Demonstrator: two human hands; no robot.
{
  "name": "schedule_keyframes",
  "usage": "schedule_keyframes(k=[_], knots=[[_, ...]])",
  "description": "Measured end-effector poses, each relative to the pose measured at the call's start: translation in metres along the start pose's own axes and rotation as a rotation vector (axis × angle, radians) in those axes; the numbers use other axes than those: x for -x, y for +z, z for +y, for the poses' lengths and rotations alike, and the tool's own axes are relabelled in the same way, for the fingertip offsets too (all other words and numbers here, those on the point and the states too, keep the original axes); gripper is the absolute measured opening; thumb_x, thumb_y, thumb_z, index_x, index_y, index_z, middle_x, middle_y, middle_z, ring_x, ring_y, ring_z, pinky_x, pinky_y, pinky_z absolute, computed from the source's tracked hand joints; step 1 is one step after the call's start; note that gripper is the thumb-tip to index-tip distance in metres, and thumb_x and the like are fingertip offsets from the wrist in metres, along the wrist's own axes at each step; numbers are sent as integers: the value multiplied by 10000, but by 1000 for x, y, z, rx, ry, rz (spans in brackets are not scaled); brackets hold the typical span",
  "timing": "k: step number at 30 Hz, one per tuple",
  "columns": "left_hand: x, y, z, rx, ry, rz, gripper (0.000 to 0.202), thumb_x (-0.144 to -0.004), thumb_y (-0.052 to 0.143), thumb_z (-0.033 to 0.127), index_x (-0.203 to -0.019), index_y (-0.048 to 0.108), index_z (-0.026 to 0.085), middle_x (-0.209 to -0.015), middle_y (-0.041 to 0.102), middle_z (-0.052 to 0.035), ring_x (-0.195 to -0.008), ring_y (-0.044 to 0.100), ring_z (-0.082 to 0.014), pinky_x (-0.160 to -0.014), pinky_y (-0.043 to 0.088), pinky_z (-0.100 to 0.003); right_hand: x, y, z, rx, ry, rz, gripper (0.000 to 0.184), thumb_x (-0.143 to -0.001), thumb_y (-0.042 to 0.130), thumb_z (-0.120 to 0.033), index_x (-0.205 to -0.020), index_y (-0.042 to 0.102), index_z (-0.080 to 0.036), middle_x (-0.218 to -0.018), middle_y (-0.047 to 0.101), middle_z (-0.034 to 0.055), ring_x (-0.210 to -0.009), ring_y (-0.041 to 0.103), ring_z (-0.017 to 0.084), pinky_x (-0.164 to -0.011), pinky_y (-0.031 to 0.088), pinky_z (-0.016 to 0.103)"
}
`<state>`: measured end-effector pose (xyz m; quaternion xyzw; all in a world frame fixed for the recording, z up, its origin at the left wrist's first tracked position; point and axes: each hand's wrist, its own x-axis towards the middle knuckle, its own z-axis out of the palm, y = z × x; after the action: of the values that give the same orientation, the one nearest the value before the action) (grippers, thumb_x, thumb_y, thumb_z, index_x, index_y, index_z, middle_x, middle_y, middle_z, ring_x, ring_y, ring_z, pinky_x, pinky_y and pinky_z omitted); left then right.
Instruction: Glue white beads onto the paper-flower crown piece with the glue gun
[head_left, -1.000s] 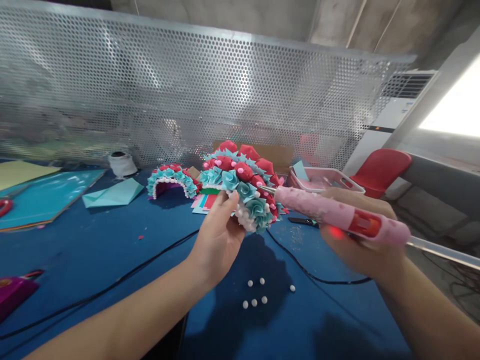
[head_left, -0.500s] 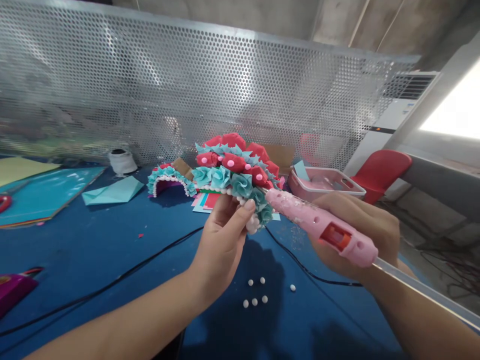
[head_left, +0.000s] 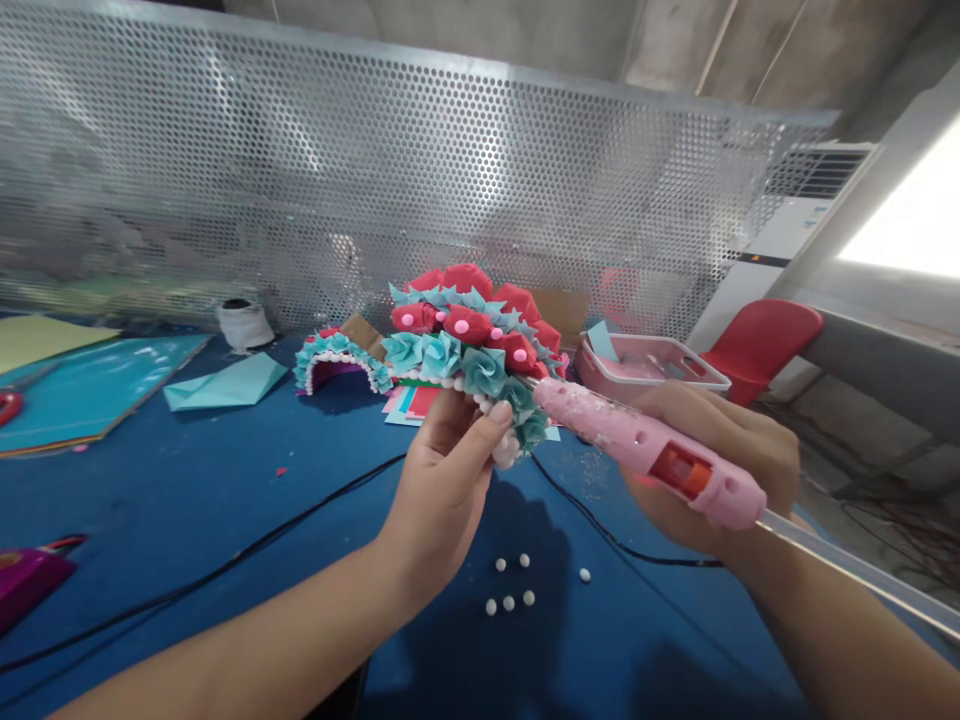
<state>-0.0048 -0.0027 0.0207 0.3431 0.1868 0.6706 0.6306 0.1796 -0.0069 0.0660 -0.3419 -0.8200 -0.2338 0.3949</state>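
Observation:
My left hand [head_left: 450, 470] pinches the lower edge of a paper-flower headpiece [head_left: 439, 355], raised above the table. Rows of teal and red paper blooms cover it, with pink dots on the red ones and white beads along the rim. In my right hand [head_left: 720, 450] is a pink glue gun [head_left: 637, 435], a clear glue stick [head_left: 862, 575] sticking out of its back. Its metal nozzle meets the headpiece's right side among the teal flowers and red ones; whether glue is coming out is hidden. Several loose white beads [head_left: 509, 603] lie on the table below.
A second beaded, flowered arch [head_left: 337, 360] stands behind to the left. Teal folded paper [head_left: 225, 385], a white roll [head_left: 245, 325] and a purple object [head_left: 34, 585] are further left. A pink basket [head_left: 652, 365] sits back right. A black cord [head_left: 277, 525] crosses the blue table [head_left: 187, 500].
The back end of the glue gun has shifted slightly right, its nozzle staying at the flowers. My left hand and the headpiece are almost still.

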Motion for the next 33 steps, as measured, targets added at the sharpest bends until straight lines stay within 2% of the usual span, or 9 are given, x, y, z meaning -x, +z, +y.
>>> schedule_keyframes(k=[6,9,12,16,22,24,28,31,33], knots=[[1,1,1,25,-20,4,170,-825,661,190,-948,663,307,-967,609,47,-957,565,-76,-813,489,-177,0,2,0,37,-39,28,44,-793,608,-217,-753,601,-201,-624,593,11,-560,559,148,-499,414,294],[1,3,2,29,-18,15,225,-836,638,157,-976,665,331,-995,616,50,-933,563,-72,-817,490,-184,0,3,-1,42,-22,27,44,-773,605,-184,-744,578,-204,-613,587,9,-539,547,149,-484,394,294],[1,4,2,7,8,20,192,-822,648,148,-924,677,308,-893,605,39,-854,560,-73,-775,492,-177,2,2,-1,29,-30,36,36,-777,598,-183,-796,576,-202,-641,604,16,-554,561,154,-487,393,291],[2,4,2,-1,52,3,202,-813,663,159,-938,673,316,-1010,628,39,-965,571,-87,-762,490,-170,4,1,-2,15,-70,50,89,-801,595,-205,-864,536,-222,-677,613,13,-560,536,143,-509,401,278],[7,9,6,11,67,45,306,-791,693,175,-1035,653,354,-1093,644,39,-1102,559,-129,-991,451,-289,7,-4,-9,46,-71,35,108,-899,496,-340,-910,523,-237,-660,627,46,-584,578,186,-538,403,326],[9,11,7,17,77,57,324,-785,696,164,-1042,650,355,-1094,645,40,-1092,563,-129,-1003,444,-299,6,-5,-11,63,-72,8,108,-903,495,-337,-928,513,-233,-644,622,48,-597,591,197,-546,405,333],[8,11,7,1,57,77,272,-792,689,161,-1009,640,317,-1083,637,32,-1043,571,-119,-930,470,-262,8,-1,-13,85,-77,48,126,-900,490,-339,-952,531,-232,-640,626,39,-592,586,192,-541,396,326],[4,7,6,0,5,101,191,-801,686,189,-954,616,280,-920,603,39,-806,561,-80,-713,487,-207,17,2,-8,73,-67,72,142,-882,521,-335,-960,578,-231,-659,632,31,-590,577,181,-555,387,321],[1,3,6,37,-14,108,132,-803,684,206,-883,587,247,-782,531,46,-643,485,-65,-590,448,-202,25,-1,2,-3,0,73,160,-857,551,-306,-993,607,-241,-702,636,32,-643,581,190,-603,386,330]])
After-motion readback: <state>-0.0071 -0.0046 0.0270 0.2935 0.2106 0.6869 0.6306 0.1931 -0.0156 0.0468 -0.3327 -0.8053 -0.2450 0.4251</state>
